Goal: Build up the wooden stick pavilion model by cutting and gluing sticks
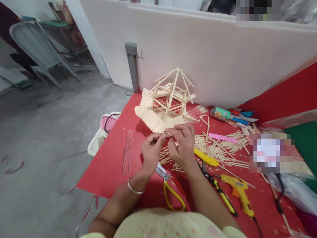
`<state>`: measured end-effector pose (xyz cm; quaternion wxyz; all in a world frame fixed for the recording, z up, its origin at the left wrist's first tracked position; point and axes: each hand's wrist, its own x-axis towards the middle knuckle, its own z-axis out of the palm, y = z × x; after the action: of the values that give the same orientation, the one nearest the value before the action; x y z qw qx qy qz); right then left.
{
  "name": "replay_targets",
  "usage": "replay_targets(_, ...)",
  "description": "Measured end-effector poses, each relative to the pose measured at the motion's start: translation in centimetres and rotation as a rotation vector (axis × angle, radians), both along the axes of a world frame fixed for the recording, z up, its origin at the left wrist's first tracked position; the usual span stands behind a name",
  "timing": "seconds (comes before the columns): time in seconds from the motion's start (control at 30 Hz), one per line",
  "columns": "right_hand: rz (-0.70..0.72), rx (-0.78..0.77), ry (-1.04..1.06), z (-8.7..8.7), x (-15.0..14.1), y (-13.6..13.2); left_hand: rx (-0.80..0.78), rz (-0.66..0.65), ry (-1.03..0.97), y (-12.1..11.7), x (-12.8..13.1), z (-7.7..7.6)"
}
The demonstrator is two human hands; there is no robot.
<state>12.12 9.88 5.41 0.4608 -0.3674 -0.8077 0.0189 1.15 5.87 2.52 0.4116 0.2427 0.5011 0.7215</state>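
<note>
A model of thin wooden sticks (170,99) stands at the back of the red table, with an open pointed frame on top and slatted panels flaring out around its base. At its front edge my left hand (153,148) is closed, thumb and index finger pinched together. My right hand (183,142) meets it from the other side, fingers curled and the index fingertip close to the left fingertips. Whatever small piece lies between the fingers is too hidden to name. Just below the hands are scissors (164,175) with yellow and red handles.
A clear ruler (127,152) lies at left on the red table (106,172). Loose sticks (223,145), a yellow cutter (205,157), black-and-yellow pliers (220,191) and a yellow glue gun (237,190) lie at right. A white panel (198,56) stands behind.
</note>
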Motion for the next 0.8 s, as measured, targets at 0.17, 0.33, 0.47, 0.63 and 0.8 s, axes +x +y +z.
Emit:
replay_targets(0.17, 0.022, -0.003, -0.003, -0.2, 0.2, 0.2, -0.004, 0.029, 0.058, 0.2, 0.0, -0.1)
replay_targets(0.33, 0.023, -0.029, -0.030, -0.4, 0.2, 0.3, -0.002, 0.040, 0.101, 0.5, -0.2, -0.5)
replay_targets(0.47, 0.033, -0.027, -0.031, -0.5, 0.1, 0.4, 0.019, 0.045, 0.114, 0.6, -0.3, -1.0)
replay_targets(0.63, 0.036, -0.032, -0.034, -0.6, 0.1, 0.4, 0.035, 0.053, 0.171, 0.8, -0.4, -1.6)
replay_targets(0.8, 0.039, -0.030, -0.033, -0.6, 0.1, 0.3, 0.027, 0.063, 0.208, 0.9, -0.5, -1.7)
